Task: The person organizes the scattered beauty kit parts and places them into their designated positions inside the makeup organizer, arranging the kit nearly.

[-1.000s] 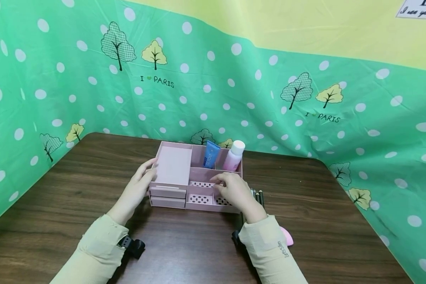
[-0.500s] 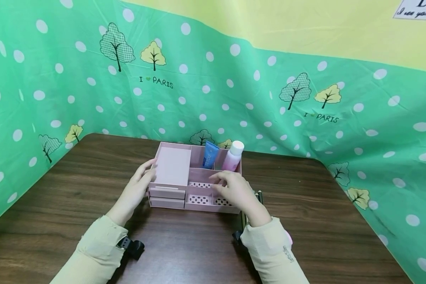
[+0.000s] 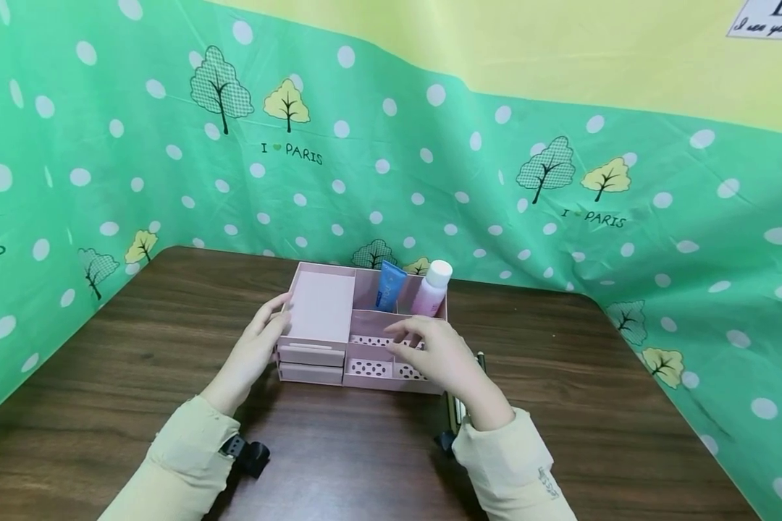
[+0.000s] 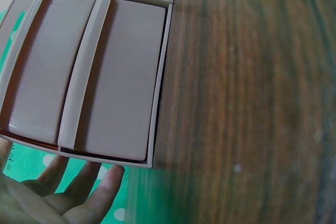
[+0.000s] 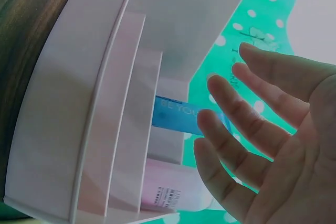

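A pale pink desk organizer (image 3: pixel 319 304) stands on the table, with two drawers at its left front and open compartments on the right. My left hand (image 3: pixel 254 347) rests against its left side, and in the left wrist view its relaxed fingers (image 4: pixel 107 187) lie along that side wall. Over the front compartments hovers my right hand (image 3: pixel 446 358), fingers loosely bent and holding nothing. The right wrist view shows the palm (image 5: pixel 294 166) bare. In the back compartments stand a blue squeeze tube (image 3: pixel 389 286) and a pink bottle with a white cap (image 3: pixel 432 288).
Several slim dark sticks (image 3: pixel 456 412), perhaps pencils, lie beside the organizer, partly behind my right wrist. Beneath everything is a dark wooden table (image 3: pixel 580 405). A green dotted cloth (image 3: pixel 456 166) hangs behind its far edge.
My right hand has shifted slightly right and toward me, staying over the compartments; its sleeve now hides a pink object seen earlier. The left hand keeps its place on the organizer.
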### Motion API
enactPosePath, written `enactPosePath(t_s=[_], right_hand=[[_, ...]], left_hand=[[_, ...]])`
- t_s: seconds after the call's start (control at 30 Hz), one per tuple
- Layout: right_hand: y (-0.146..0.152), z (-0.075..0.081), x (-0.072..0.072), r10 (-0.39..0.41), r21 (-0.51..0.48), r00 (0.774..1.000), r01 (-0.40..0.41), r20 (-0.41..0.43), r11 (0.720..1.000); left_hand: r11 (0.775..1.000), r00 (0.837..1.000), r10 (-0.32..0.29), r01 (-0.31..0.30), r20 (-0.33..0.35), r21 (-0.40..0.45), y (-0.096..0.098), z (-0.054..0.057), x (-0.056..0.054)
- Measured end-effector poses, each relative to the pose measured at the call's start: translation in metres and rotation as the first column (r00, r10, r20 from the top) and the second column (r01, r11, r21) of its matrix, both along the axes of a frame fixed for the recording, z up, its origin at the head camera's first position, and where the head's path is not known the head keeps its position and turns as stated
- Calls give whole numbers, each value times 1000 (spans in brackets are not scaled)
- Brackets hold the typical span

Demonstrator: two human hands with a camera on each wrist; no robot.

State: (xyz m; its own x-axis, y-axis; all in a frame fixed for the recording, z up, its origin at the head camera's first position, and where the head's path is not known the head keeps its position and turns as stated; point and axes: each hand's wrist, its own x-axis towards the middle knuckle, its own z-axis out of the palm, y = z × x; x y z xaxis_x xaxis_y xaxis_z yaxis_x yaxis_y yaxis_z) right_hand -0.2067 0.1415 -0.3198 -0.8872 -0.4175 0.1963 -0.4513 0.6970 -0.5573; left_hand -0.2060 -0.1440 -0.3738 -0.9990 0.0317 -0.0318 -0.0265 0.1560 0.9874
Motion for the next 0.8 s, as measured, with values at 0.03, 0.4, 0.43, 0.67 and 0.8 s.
enactPosePath(t_s=[0.03, 0.4, 0.43, 0.67, 0.8], right_hand=[[1, 0, 1, 10, -6, 1000, -11, -4, 1000], [12, 6, 20, 40, -31, 997, -42, -59, 999], [13, 6, 22, 38, -33, 997, -40, -61, 999], [21, 2, 35, 28, -11, 992, -30, -121, 1000], [27, -1, 41, 30, 14, 985, -28, -170, 999]], left_hand=[[1000, 1000, 1, -1, 0, 0, 0, 0, 0], [1000, 1000, 9, -9, 10, -6, 1, -1, -2], [1000, 1000, 8, -8, 11, -6, 1, -1, -2], [1000, 1000, 4, -4, 15, -8, 1, 2, 1], [1000, 1000, 6, -6, 13, 0, 1, 2, 1]])
